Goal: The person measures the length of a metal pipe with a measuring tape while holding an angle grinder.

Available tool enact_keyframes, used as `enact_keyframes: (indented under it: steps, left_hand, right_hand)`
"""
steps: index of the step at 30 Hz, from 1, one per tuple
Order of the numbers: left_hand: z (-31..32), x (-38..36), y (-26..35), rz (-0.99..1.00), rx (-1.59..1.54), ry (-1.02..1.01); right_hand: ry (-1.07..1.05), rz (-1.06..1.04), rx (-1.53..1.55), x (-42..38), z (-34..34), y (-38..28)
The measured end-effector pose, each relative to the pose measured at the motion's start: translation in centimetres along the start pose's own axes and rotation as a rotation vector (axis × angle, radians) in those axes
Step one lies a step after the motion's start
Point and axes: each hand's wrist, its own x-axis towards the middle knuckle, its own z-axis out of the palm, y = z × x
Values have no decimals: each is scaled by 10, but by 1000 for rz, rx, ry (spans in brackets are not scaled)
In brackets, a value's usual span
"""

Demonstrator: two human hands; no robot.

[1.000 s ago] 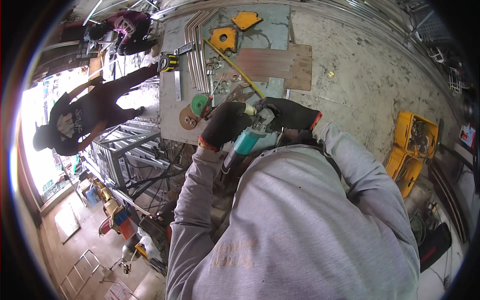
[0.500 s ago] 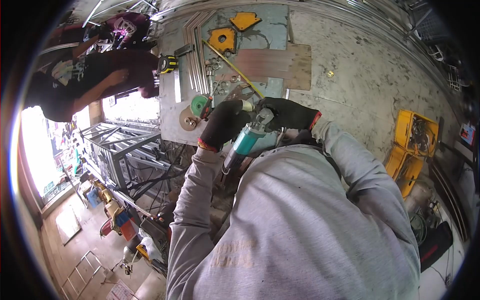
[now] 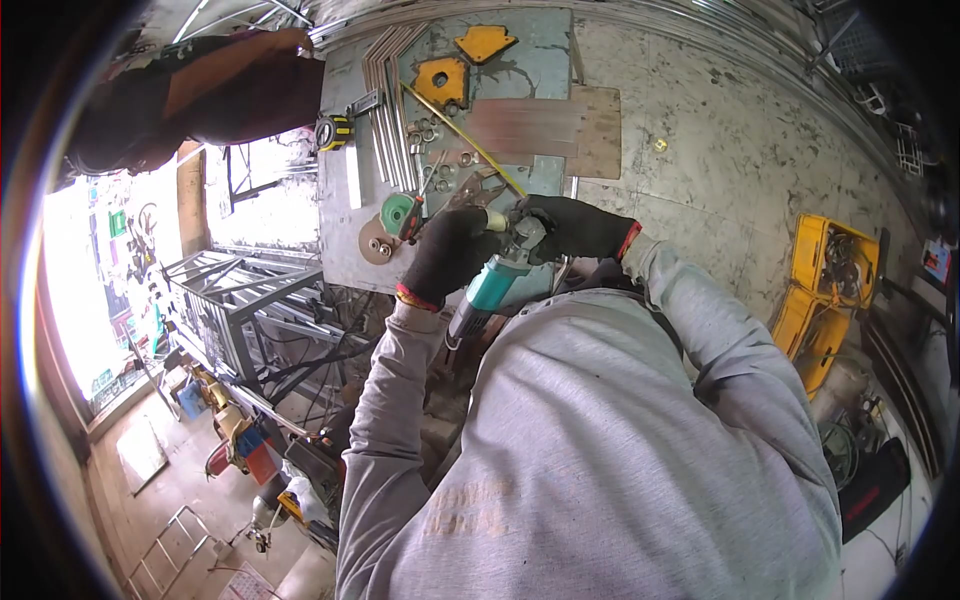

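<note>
My left hand [image 3: 445, 252], in a black glove with a red cuff edge, is closed beside the head of a teal angle grinder [image 3: 488, 287]. A pale stub [image 3: 495, 220] shows at its fingertips; I cannot make out what it is. My right hand [image 3: 585, 228], gloved alike, is wrapped round the metal grinder head, its fingers partly hidden. The grinder's body slants down to the left, in front of my torso at the table edge. Near my left hand lie a green disc [image 3: 396, 212], a brown disc [image 3: 376, 240] and a red-and-black handled tool [image 3: 411, 220].
On the table [image 3: 345, 260] lie a yellow tape measure blade [image 3: 462, 132], bent metal tubes [image 3: 390, 120], small metal rings [image 3: 440, 178], yellow magnet squares [image 3: 441, 80] and brown sheets [image 3: 520, 125]. A co-worker's arm [image 3: 240, 75] reaches in at upper left. Yellow boxes [image 3: 810, 340] stand at right.
The co-worker at upper left has shifted, and an arm now stretches across higher up. My left hand has shifted slightly; the grinder stays almost in place between my hands.
</note>
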Motion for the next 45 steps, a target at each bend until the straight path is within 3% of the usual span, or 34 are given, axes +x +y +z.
enact_keyframes:
  steps: [5, 8, 14, 17, 19, 22, 28, 33, 36, 39, 41, 44, 45]
  left_hand:
    - [-5, 1, 6, -71, 63, -76]
    - [-6, 6, 12, -59, 48, -89]
    - [-5, 5, 11, -81, 69, -83]
    - [-5, 2, 16, -123, 5, -90]
    - [-5, 5, 17, -165, -46, -47]
    - [-11, 6, 17, -169, -83, 5]
    - [-4, -6, 1, -188, -84, -5]
    - [6, -8, -11, -118, -29, 53]
    - [5, -6, -7, -170, -42, 44]
    - [2, -3, -2, -103, -13, 11]
    - [1, -1, -7, -192, -88, -71]
    - [-2, 5, -8, -149, -45, -21]
    - [-2, 5, -4, -149, -45, -21]
  right_hand:
    - [2, -87, -121, -1, -1, 0]
    - [12, 17, -97, -4, 0, -9]
    - [11, 144, 205, 0, -3, 2]
    - [-13, 183, 186, 0, -6, 6]
    - [-14, 57, -158, -3, -4, -10]
    - [2, -25, -156, 1, -3, 0]
    - [13, 24, 10, 1, -1, 0]
    - [24, 28, -128, -1, -2, -7]
    - [21, 17, -108, 1, -2, -5]
    - [1, 14, -122, 0, -4, -3]
    - [-12, 25, -150, 0, -5, -3]
    - [-35, 77, -51, 4, -7, 13]
    - [-35, 107, 113, 6, -6, 16]
